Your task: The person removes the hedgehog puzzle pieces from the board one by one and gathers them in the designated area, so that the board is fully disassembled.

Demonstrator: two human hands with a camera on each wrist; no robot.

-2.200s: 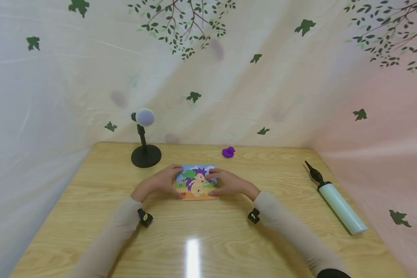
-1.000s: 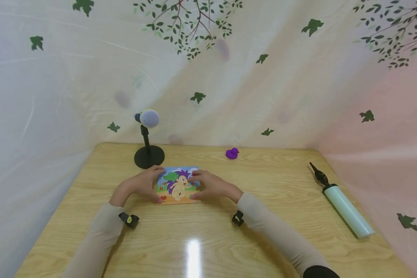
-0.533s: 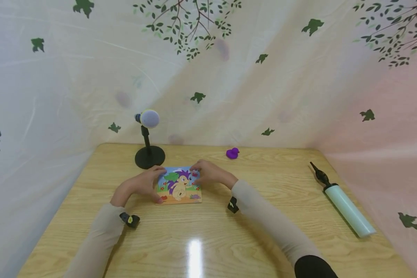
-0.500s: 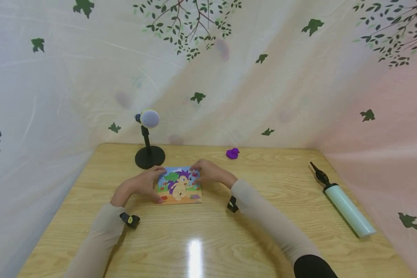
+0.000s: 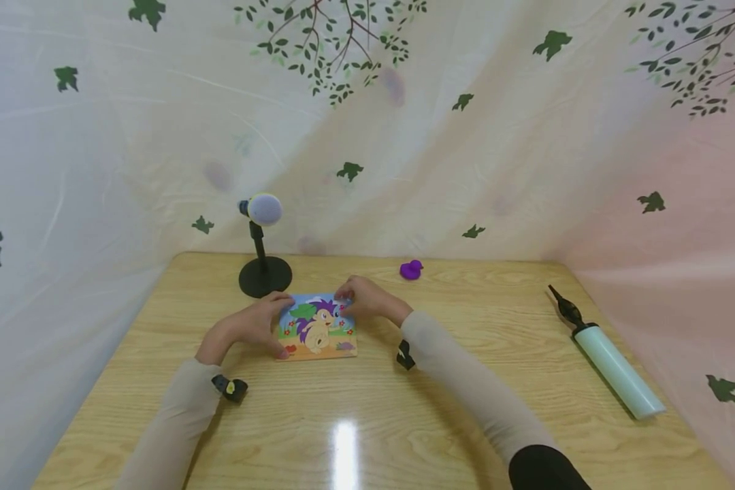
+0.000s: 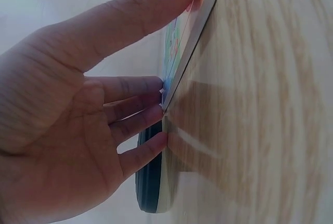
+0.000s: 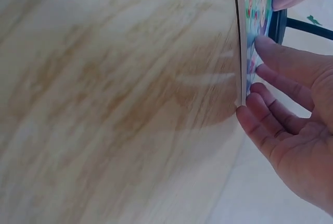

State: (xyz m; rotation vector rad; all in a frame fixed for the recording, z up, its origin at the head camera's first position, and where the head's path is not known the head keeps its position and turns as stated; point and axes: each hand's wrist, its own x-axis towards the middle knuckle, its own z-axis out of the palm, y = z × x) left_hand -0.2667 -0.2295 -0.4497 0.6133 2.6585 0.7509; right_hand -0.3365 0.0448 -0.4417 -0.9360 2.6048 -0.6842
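A flat picture puzzle board point(image 5: 316, 330) with a purple-haired cartoon hedgehog lies face up on the table. My left hand point(image 5: 252, 325) holds its left side, the thumb at the near corner and the fingers at the far one. In the left wrist view the thumb overlaps the board's edge point(image 6: 190, 49) and the fingertips meet the far corner. At the far right corner my right hand point(image 5: 370, 299) grips the board. Its thumb point(image 7: 268, 47) touches the picture in the right wrist view, while the other fingers curl at the corner's edge.
Behind the left hand a black stand point(image 5: 265, 275) carries a round whitish head. A small purple duck point(image 5: 411, 270) sits near the back edge. On the right lies a pale green hand pump point(image 5: 615, 367) with a black nozzle. A leaf-printed cloth hangs behind the wooden table point(image 5: 269, 435).
The board and both hands have shifted left in the head view. My right hand has moved from the board's right side up to its far right corner, uncovering the near right corner.
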